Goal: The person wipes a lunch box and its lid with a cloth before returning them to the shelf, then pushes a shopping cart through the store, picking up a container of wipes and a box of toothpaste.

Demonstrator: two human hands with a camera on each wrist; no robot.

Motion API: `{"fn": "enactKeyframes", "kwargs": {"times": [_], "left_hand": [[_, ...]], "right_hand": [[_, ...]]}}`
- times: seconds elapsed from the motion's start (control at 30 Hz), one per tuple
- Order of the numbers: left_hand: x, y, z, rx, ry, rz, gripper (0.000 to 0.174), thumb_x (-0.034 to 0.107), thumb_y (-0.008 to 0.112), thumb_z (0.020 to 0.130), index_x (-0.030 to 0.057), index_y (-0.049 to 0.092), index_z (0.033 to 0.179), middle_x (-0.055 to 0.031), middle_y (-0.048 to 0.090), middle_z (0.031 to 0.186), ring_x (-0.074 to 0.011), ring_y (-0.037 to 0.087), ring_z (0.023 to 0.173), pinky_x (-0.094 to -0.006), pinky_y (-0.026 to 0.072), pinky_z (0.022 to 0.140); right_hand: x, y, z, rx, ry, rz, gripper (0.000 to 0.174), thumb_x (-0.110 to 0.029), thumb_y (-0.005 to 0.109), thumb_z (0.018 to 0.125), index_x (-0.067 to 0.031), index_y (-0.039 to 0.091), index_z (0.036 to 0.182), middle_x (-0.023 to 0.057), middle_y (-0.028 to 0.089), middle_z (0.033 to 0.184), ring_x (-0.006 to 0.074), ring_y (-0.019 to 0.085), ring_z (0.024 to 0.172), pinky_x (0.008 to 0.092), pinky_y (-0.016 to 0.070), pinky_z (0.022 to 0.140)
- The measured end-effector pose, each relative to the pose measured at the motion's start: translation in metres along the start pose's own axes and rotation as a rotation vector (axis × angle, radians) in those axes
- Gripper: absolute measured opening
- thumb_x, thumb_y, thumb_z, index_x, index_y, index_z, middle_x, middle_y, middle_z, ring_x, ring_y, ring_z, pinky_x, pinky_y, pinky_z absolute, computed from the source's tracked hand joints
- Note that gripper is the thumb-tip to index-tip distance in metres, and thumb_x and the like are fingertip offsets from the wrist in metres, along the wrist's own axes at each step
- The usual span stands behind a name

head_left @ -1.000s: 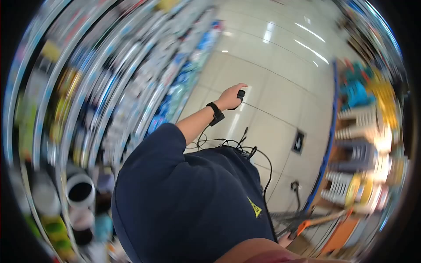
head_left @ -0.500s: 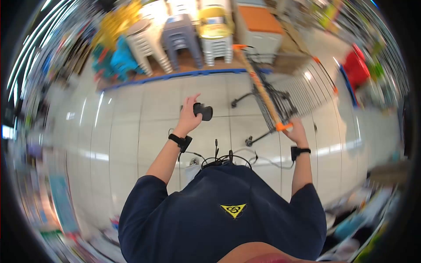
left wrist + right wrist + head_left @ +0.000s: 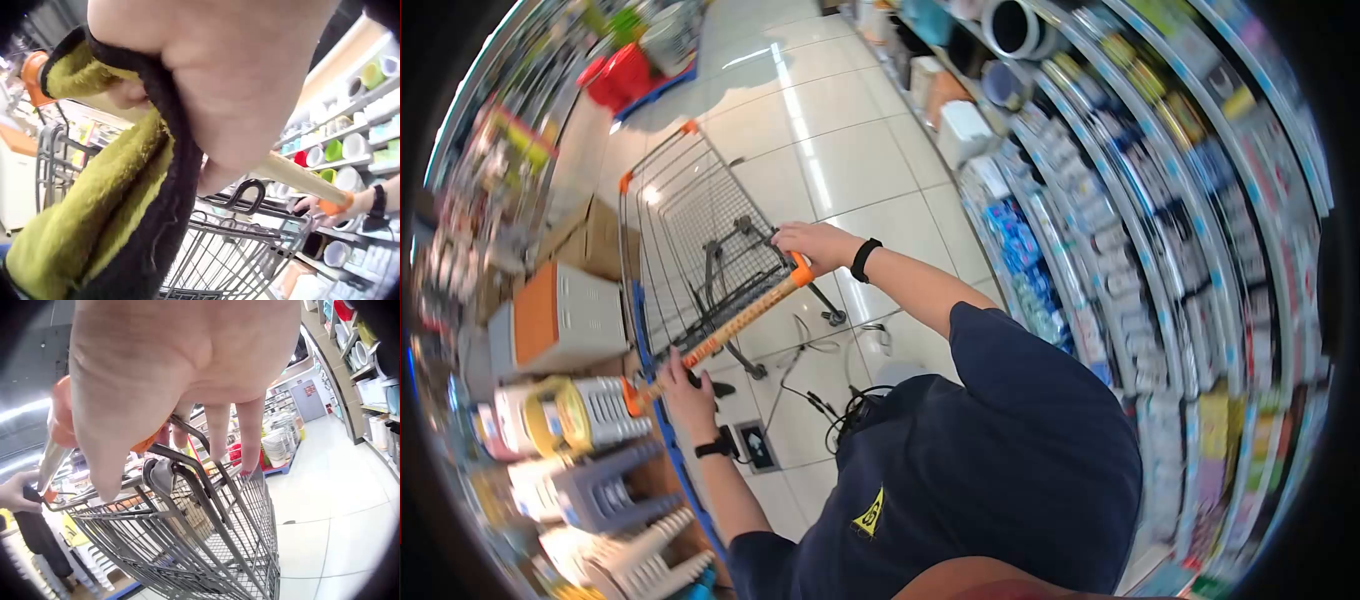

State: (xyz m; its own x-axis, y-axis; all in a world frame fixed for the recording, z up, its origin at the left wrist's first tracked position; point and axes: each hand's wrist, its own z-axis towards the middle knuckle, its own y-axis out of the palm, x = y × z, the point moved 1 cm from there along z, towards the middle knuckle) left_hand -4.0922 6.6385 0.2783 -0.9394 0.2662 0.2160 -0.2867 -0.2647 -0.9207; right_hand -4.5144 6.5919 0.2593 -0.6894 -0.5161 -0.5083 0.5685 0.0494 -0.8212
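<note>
A wire shopping cart (image 3: pixel 690 205) with an orange-and-tan handle (image 3: pixel 745 318) stands before me. Near the left end of that handle, my left hand (image 3: pixel 688 402) grips a floppy black cloth item with a fuzzy yellow-green lining (image 3: pixel 103 194); its kind is hard to tell. One fingertip shows through the cloth's opening in the left wrist view. My right hand (image 3: pixel 818 246) holds the orange right end of the handle, thumb on one side and fingers (image 3: pixel 250 428) reaching over the cart's frame on the other.
Plastic stools (image 3: pixel 605 485) and a white cabinet with an orange top (image 3: pixel 570 315) line the left, beside cardboard boxes (image 3: pixel 595 240). Stocked shelves (image 3: pixel 1140 220) run along the right. Tiled floor (image 3: pixel 865 160) extends ahead; loose cables (image 3: pixel 830 405) hang by my waist.
My view has swung round, so the cart now stands at front left with shelves on the right. The left hand, held out away from the cart before, has come to its handle.
</note>
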Motion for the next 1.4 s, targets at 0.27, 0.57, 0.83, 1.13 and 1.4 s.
{"fn": "enactKeyframes", "kwargs": {"times": [0.27,0.57,0.83,1.13,1.4], "left_hand": [[0.053,-0.066,-0.006,-0.373,0.205,0.218,0.034,0.041,0.077,0.079,0.011,0.074,0.095,-0.0129,0.071,0.088,-0.0332,0.069,0.078,-0.0438,0.0547,0.069],[0.184,-0.048,-0.091,-0.322,0.402,0.307,0.049,0.056,0.074,0.079,0.0065,0.07,0.081,-0.0167,0.07,0.074,-0.0367,0.07,0.072,-0.0465,0.054,0.065],[0.276,-0.057,-0.153,-0.521,0.447,0.357,0.057,0.062,0.06,0.09,0.0062,0.073,0.089,-0.0193,0.071,0.08,-0.0392,0.07,0.079,-0.0497,0.0533,0.069],[0.318,-0.079,-0.205,-0.628,0.439,0.347,0.055,0.061,0.063,0.088,0.0077,0.076,0.091,-0.0194,0.072,0.082,-0.0393,0.07,0.081,-0.0493,0.0546,0.072],[0.307,-0.091,-0.235,-0.602,0.436,0.303,0.054,0.06,0.064,0.088,0.0068,0.073,0.087,-0.0188,0.071,0.079,-0.0393,0.07,0.079,-0.0502,0.0532,0.069]], "right_hand": [[-0.053,0.004,-0.082,0.113,0.371,0.026,0.059,-0.018,0.076,0.082,-0.0203,0.049,0.133,0.0076,0.05,0.149,0.035,0.066,0.107,0.0445,0.0549,0.087],[-0.152,-0.046,-0.289,0.176,0.368,0.073,0.078,-0.031,0.076,0.085,-0.0259,0.037,0.153,0.0189,0.042,0.151,0.0389,0.061,0.114,0.0453,0.0521,0.096],[-0.175,-0.034,-0.402,0.433,0.433,0.034,0.076,-0.032,0.074,0.085,-0.0132,0.039,0.15,0.0215,0.043,0.147,0.0388,0.059,0.118,0.0462,0.0502,0.099],[-0.175,-0.159,-0.756,1.247,1.181,-0.517,0.031,-0.025,0.075,0.084,-0.0076,0.069,0.108,0.016,0.067,0.111,0.0351,0.062,0.107,0.0429,0.049,0.095],[-0.225,-0.239,-0.907,0.495,2.017,-0.808,0.075,-0.049,0.066,0.083,-0.0137,0.049,0.147,0.0162,0.042,0.155,0.0341,0.04,0.143,0.0456,0.0332,0.117]]}}
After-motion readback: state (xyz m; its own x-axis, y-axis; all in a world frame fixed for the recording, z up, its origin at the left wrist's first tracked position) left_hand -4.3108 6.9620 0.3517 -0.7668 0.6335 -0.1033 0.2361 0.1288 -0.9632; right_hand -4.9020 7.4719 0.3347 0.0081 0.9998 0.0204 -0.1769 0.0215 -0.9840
